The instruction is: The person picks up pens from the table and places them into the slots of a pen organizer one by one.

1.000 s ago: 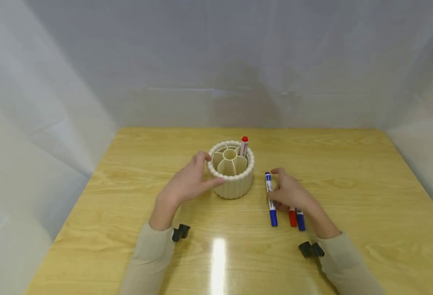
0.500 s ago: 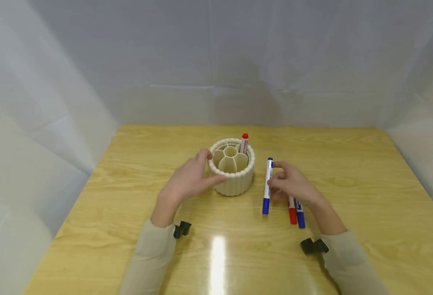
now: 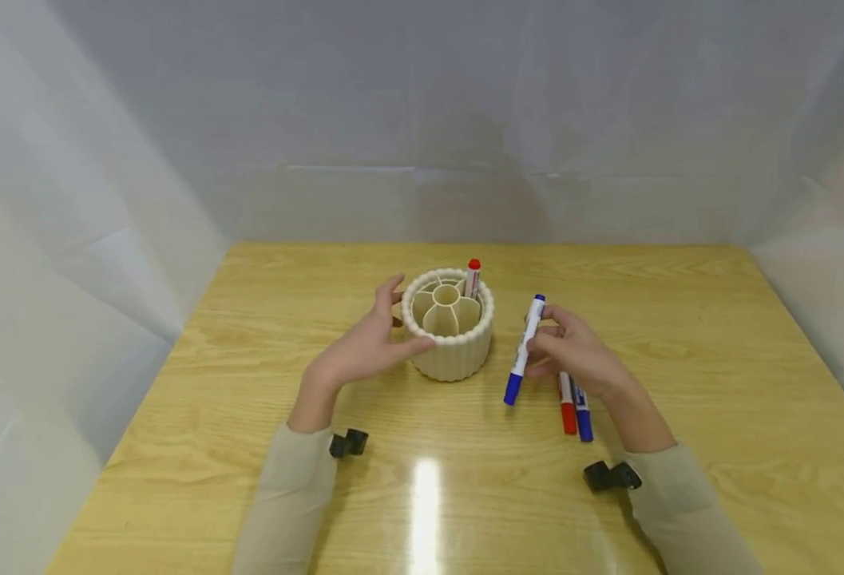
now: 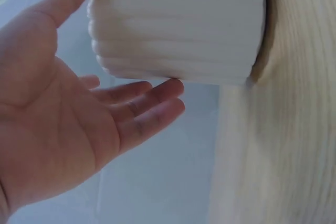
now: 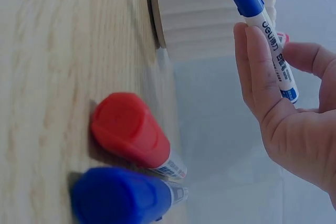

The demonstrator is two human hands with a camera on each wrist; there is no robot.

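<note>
1. Blue-capped white marker (image 3: 525,349) is off the pale wooden table (image 3: 680,335) and held slanted just right of the cream ribbed round pen holder (image 3: 448,326), not touching it. Capped end points down toward the person, other end up and away.
2. Right hand (image 3: 572,351): fingers and thumb curled, pinching the marker barrel about mid-length; the right wrist view shows the printed barrel (image 5: 275,51) lying across the fingers (image 5: 257,66). Grip looks firm.
3. Left hand (image 3: 364,347): fingers straight and spread, thumb at the holder's near rim, fingertips at its left wall. In the left wrist view the palm (image 4: 58,119) is open and the fingertips (image 4: 168,87) just meet the ribbed wall (image 4: 178,24). Nothing is clasped; I read it as steadying.
4. Red-capped marker (image 3: 472,278) stands in a rear-right compartment of the holder. The other compartments show nothing.
5. Right of the holder and nearer the person, a second red-capped marker (image 3: 567,404) and a second blue-capped marker (image 3: 583,414) lie side by side on the wood, partly under the right hand.
6. Change against one second ago: the blue-capped marker lay flat on the table, right of the holder, with the right hand resting over it. Half a second ago it was raised and near upright. It now sits higher and tilted, its upper end closer to the holder.
7. Judgement: pickup is complete and the marker is in transit; the two lying markers and the holder have not visibly shifted. The left hand has loosened slightly, fingers more extended than before.
</note>
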